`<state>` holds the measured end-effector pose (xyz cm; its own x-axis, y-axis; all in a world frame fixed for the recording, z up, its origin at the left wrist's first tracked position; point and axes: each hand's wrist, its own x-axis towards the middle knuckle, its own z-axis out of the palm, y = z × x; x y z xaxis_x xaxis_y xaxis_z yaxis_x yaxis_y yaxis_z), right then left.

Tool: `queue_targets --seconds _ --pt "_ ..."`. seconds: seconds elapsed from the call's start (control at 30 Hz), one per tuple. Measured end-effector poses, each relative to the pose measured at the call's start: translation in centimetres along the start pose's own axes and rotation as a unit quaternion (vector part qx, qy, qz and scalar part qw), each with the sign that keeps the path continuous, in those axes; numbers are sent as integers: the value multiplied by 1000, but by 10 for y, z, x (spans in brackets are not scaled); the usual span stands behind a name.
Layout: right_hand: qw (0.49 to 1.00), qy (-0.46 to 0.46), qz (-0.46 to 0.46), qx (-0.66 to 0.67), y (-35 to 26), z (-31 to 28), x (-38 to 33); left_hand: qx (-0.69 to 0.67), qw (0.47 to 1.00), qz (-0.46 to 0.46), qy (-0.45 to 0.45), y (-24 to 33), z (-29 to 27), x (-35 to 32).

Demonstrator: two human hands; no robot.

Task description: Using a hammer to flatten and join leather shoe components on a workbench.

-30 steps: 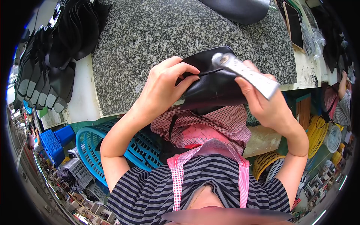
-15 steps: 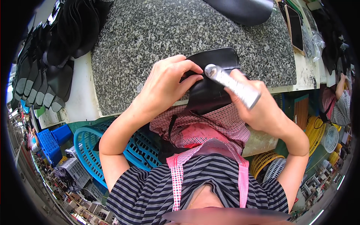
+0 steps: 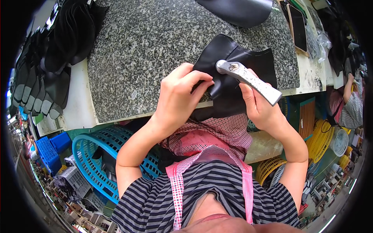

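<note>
Both hands grasp: left hand [image 3: 178, 99] pinches black leather piece [image 3: 237, 83], now spread flatter on table [image 3: 147, 50]; right hand [image 3: 260, 106] has lowered metal hammer [image 3: 248, 79] onto it.

Leather piece [image 3: 233, 73] lies on the desk [image 3: 143, 58] near edge; stacked leather pieces [image 3: 42, 73] at left; basket [image 3: 97, 155] below the desk.

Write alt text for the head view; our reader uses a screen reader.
A person's left hand pinches a black leather piece at the edge of a granite slab, while the right hand holds a metal hammer against it.
</note>
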<state>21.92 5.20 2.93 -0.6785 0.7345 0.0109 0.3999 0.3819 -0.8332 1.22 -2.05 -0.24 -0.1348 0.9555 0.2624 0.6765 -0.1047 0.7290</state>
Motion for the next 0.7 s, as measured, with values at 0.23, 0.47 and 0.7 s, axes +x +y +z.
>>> queue_targets --seconds 0.23,0.47,0.7 --pt "996 49 -56 45 19 6 1 -83 990 -74 -92 0 -16 21" --pt "995 47 -54 65 18 2 0 -36 988 -82 -129 6 -23 29" --pt "999 -30 -31 -11 4 -14 8 -5 980 -79 -181 5 -29 37"
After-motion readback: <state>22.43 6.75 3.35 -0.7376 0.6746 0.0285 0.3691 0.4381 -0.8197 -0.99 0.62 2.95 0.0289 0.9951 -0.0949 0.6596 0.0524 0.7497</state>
